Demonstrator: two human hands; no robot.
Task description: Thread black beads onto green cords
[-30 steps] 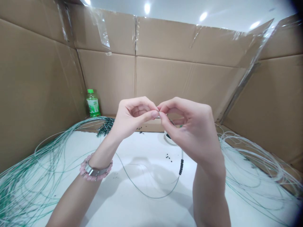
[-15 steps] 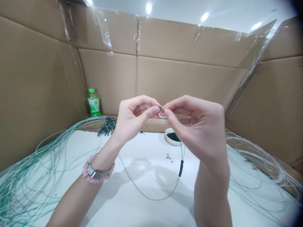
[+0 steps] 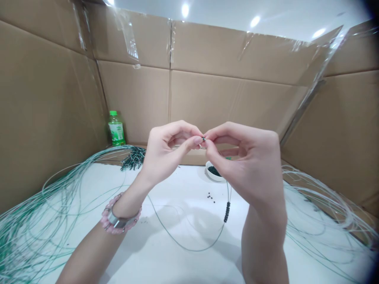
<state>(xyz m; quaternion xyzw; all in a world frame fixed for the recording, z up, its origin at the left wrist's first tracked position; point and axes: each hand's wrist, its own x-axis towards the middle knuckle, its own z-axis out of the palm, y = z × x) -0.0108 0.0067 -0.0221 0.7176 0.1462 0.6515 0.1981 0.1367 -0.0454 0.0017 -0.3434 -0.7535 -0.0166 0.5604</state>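
head | your left hand (image 3: 168,154) and right hand (image 3: 245,161): fingers (image 3: 197,140) closed, both pinching a small dark bead (image 3: 204,139) on a coated wire (image 3: 195,249), held above the table (image 3: 177,185) | white bowl (image 3: 211,176) below | keep pinch tight, wire steady

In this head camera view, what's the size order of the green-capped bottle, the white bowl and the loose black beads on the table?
1. Green-capped plastic bottle, largest, though it stands farther from the camera
2. White bowl
3. Loose black beads, smallest
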